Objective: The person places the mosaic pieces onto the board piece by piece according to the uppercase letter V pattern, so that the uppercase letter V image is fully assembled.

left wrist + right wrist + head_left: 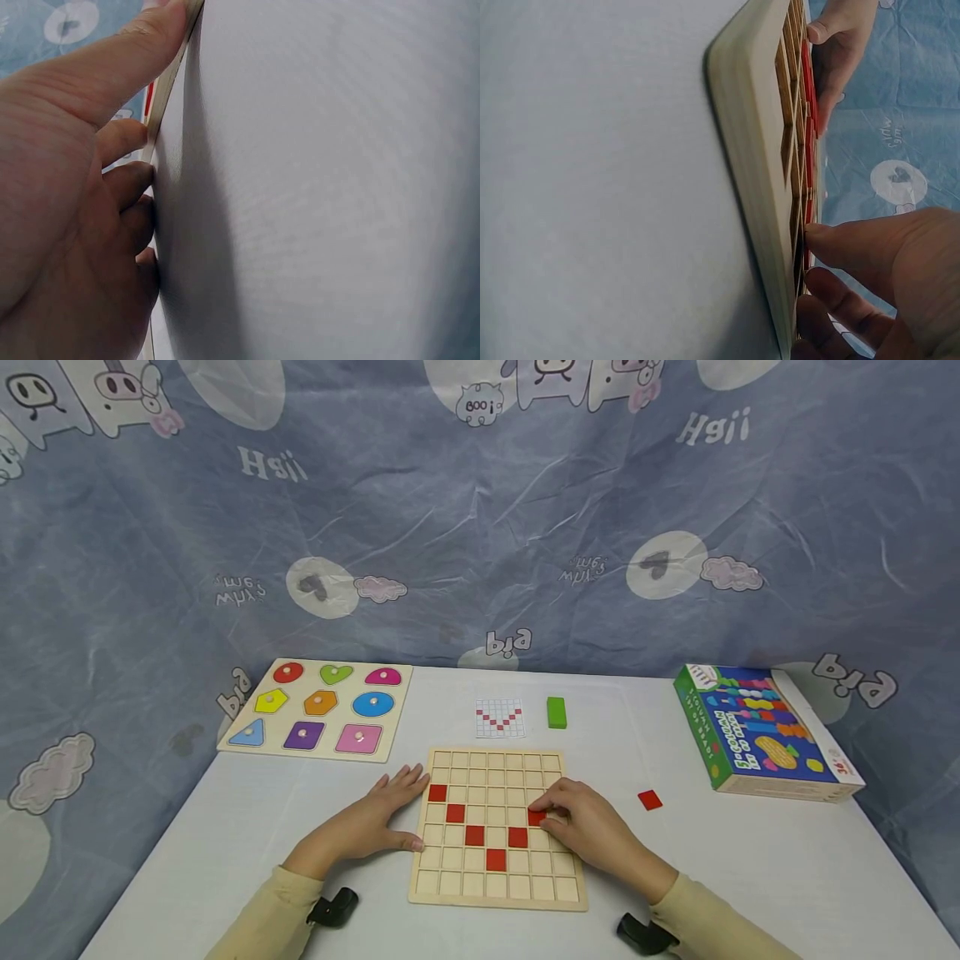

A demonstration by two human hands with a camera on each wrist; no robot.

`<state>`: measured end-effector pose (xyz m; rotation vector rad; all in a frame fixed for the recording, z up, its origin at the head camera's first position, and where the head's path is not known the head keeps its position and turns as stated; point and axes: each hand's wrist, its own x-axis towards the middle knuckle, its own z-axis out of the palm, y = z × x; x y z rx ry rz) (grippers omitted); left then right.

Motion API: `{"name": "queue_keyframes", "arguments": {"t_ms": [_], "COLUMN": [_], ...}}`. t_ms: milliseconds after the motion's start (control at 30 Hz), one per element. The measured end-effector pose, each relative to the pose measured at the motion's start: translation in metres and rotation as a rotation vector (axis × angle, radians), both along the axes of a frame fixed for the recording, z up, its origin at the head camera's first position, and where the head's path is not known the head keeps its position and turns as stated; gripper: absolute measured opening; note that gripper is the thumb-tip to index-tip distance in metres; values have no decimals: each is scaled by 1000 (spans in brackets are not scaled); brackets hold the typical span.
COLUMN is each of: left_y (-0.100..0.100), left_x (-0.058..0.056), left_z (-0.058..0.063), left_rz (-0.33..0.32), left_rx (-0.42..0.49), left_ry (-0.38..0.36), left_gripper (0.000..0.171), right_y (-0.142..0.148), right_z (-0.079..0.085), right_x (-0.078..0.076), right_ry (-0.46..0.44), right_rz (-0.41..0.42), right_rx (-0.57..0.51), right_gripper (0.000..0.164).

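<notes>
A square wooden grid board (498, 902) lies on the white table. Several red square tiles (496, 860) sit in its cells in a V shape. My right hand (592, 831) reaches over the board's right side, its thumb and index finger pinching a red tile (534, 818) at a cell on the V's right arm. The right wrist view has the thumb (832, 244) low over the grid. Along the board's left edge rests my left hand (375, 814), fingers spread, with the thumb (142, 49) on the frame in the left wrist view.
One loose red tile (650, 800) lies to the right of the board. Behind the board are a small pattern card (500, 718) and a green block (557, 712). A shape puzzle board (341, 683) is at back left, a colourful box (768, 735) at back right.
</notes>
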<state>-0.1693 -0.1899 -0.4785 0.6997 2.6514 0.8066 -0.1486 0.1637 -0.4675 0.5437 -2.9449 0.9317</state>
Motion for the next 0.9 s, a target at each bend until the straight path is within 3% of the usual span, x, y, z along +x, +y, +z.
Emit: {"name": "queue_keyframes", "arguments": {"t_ms": [500,900], "left_y": [-1,0], "left_x": [0,0], "left_z": [-1,-1], "left_rz": [-6,-4], "left_rx": [-4,7], "left_ry": [14,9], "left_gripper": [104,104], "right_y": [1,9], "right_z": [-1,0], "right_x": [1,6], "right_ry": [-5,-1], "right_rz": [-3,17], "right_rx": [6,-62], "right_gripper": [21,22]}}
